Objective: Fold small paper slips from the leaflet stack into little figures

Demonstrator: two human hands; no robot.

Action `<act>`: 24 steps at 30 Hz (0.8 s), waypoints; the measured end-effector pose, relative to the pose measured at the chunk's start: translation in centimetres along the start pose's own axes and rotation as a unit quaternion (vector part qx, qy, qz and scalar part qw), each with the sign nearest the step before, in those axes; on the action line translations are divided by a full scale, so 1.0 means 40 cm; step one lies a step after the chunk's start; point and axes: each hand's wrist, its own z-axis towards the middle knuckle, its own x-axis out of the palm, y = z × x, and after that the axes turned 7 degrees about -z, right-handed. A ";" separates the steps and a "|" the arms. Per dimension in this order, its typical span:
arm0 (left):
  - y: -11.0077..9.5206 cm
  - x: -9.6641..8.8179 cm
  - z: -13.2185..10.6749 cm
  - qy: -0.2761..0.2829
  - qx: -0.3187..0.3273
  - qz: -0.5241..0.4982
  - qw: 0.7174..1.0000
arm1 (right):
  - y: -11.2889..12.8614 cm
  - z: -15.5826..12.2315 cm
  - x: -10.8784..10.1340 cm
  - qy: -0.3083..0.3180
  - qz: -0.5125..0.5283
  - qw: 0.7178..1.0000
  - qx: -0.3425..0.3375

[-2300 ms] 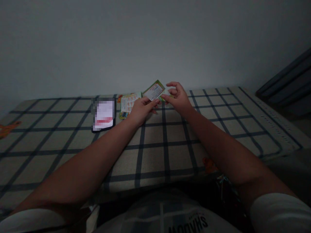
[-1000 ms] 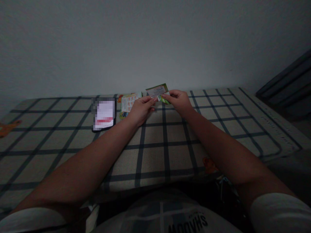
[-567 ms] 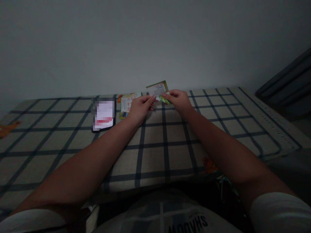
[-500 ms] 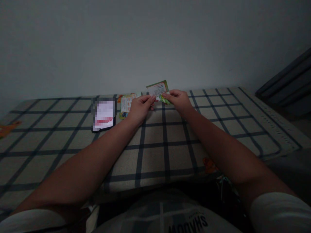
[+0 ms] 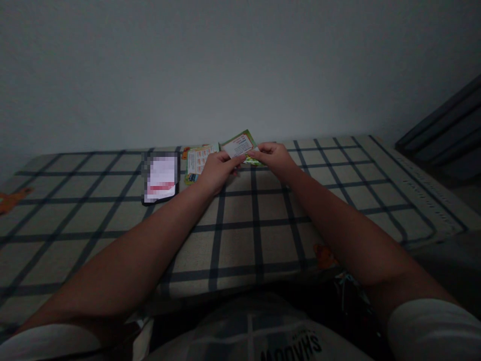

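Note:
A small printed card (image 5: pixel 239 144), green-edged with a white text panel, is held up off the table between both hands. My left hand (image 5: pixel 221 169) pinches its lower left part, thumb on top. The lower right part, a bright green area, sits between the thumb and fingers of my right hand (image 5: pixel 273 156). Behind and left of my left hand lie more printed cards or leaflets (image 5: pixel 196 161) in green, white and orange, partly covered by that hand. Whether the held piece is a single sheet or a folded one, I cannot tell.
A phone (image 5: pixel 162 176) with a lit, blurred screen lies left of the leaflets. Underneath is a checked tablecloth (image 5: pixel 240 235) with bear prints. A grey wall (image 5: pixel 240 65) rises behind the table, and a dark slatted object (image 5: pixel 447 130) stands at the right.
The card has shifted slightly left and down, tilting a little more. My right hand has come slightly lower with it, while the phone and leaflets stay put.

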 end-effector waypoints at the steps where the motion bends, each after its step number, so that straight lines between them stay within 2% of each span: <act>1: 0.001 -0.002 0.001 -0.006 0.004 0.001 1.000 | -0.002 0.001 0.002 0.009 0.020 1.000 0.009; 4: 0.006 -0.007 0.005 -0.026 0.019 0.000 0.999 | -0.007 0.003 0.005 0.032 0.063 0.997 0.042; 9: 0.008 -0.011 0.006 -0.029 0.030 0.022 0.999 | -0.014 0.000 0.002 0.041 0.016 0.998 0.041; 17: -0.020 -0.006 -0.005 -0.014 0.027 0.073 0.997 | -0.024 0.006 -0.009 0.067 0.021 0.996 0.061; 24: -0.013 -0.011 -0.002 0.021 0.019 0.076 0.997 | -0.014 0.004 -0.028 0.056 -0.082 0.995 -0.008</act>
